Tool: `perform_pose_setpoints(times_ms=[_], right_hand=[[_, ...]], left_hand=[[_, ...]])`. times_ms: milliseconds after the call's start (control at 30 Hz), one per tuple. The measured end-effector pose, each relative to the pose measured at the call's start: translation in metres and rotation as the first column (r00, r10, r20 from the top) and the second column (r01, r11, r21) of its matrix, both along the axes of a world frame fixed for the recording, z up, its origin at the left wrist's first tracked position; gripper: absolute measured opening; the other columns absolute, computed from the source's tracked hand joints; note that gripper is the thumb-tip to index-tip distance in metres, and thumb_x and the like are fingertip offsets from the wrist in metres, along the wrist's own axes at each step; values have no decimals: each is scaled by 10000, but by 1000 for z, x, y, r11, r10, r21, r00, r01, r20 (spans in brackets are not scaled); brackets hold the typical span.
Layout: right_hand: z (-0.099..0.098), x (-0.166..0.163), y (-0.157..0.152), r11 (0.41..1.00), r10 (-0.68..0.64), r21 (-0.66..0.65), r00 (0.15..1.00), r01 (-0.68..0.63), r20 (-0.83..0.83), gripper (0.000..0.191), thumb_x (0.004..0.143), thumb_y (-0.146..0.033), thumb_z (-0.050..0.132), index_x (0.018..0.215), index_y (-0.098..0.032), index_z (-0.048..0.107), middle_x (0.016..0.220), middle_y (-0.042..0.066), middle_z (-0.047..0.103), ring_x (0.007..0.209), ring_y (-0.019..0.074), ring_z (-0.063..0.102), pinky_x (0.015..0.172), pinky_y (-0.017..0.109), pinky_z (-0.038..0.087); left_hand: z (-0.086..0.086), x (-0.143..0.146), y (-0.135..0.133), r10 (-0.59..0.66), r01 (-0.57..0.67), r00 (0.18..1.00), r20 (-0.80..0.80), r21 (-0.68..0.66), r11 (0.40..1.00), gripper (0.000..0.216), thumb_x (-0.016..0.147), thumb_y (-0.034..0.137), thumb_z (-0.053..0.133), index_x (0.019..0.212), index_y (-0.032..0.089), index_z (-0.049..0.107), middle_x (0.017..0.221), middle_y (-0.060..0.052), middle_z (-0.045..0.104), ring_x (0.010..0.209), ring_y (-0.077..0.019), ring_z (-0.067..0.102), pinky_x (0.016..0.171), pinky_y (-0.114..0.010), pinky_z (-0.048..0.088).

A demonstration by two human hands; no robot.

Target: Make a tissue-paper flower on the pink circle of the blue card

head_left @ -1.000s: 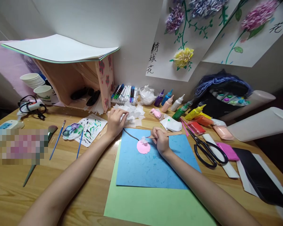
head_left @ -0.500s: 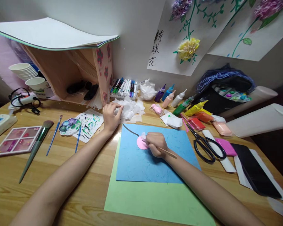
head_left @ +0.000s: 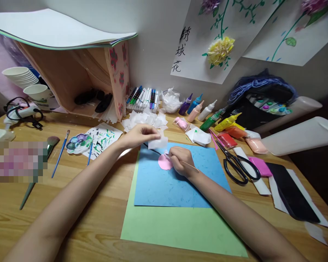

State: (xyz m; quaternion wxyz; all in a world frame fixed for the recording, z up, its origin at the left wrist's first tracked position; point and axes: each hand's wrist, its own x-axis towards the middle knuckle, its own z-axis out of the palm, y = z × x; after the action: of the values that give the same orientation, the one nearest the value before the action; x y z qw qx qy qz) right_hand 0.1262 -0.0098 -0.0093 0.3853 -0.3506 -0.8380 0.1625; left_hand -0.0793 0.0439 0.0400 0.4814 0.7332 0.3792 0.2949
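My left hand (head_left: 142,135) pinches a small square of white tissue paper (head_left: 157,143) above the top edge of the blue sheet (head_left: 202,189). My right hand (head_left: 182,161) is closed round a thin wooden stick (head_left: 190,166); its tip points at the pink disc (head_left: 164,162) lying on the blue sheet. A dark curved line (head_left: 152,149) runs from the disc to the sheet's upper left. Beneath the blue sheet lies a larger green sheet (head_left: 180,229). Whether anything sits on the stick's tip is hard to make out.
Loose tissue squares (head_left: 144,119) are heaped behind my left hand. Marker pens (head_left: 144,98) and paint bottles (head_left: 198,112) line the wall. To the right are black scissors (head_left: 239,167) and a dark phone (head_left: 292,191). Brushes (head_left: 60,154) and a painted sheet (head_left: 105,140) lie left.
My left hand has come from the tissue heap towards the pink disc, now with a tissue square in its fingers. My right hand stays beside the disc, still gripping the stick.
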Motion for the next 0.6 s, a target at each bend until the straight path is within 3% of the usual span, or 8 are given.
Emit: perform_pose_setpoints(times_ms=[100, 267, 367, 467, 600], right_hand=[[0, 0, 0, 1000, -7, -19, 1000, 7, -7, 218, 774, -117, 343, 579, -212, 331, 507, -22, 355, 474, 127, 346, 516, 268, 283], [1, -1, -1, 999, -12, -45, 1000, 11, -20, 210, 752, -115, 345, 566, -211, 342, 505, -17, 367, 477, 128, 351, 515, 271, 279], [2, -2, -1, 999, -8, -43, 1000, 7, -25, 208, 745, -113, 344, 562, -213, 332, 505, -15, 361, 476, 130, 352, 512, 272, 278], [2, -2, -2, 999, -11, -52, 1000, 10, -27, 210, 744, -115, 338, 559, -214, 327, 498, -17, 352, 471, 130, 337, 508, 273, 273], [1, -2, -1, 999, -4, -50, 999, 3, -32, 216, 749, -119, 334, 556, -215, 320, 488, -21, 340, 465, 129, 316, 506, 274, 268]], left_hand=[[-10, 3, -2, -263, 247, 960, -95, -152, 957, 276, 746, 369, 622, 821, 110, 678, 782, -48, 678, 707, -119, 577, 663, -225, 439], [-15, 0, 1, -264, 246, 939, -221, -105, 963, 246, 771, 339, 580, 816, 111, 662, 761, -31, 656, 678, -106, 552, 618, -207, 412], [-2, -10, 6, -176, 179, 933, -312, -21, 984, 247, 794, 348, 539, 823, 127, 644, 755, -21, 639, 672, -113, 543, 603, -211, 401], [7, -20, 10, 7, 82, 896, -444, 182, 980, 242, 809, 354, 509, 817, 151, 641, 764, -27, 632, 693, -136, 546, 634, -240, 406], [10, -24, 11, 247, 50, 809, -534, 481, 875, 207, 815, 333, 499, 811, 182, 641, 838, -43, 612, 787, -175, 558, 691, -276, 411]])
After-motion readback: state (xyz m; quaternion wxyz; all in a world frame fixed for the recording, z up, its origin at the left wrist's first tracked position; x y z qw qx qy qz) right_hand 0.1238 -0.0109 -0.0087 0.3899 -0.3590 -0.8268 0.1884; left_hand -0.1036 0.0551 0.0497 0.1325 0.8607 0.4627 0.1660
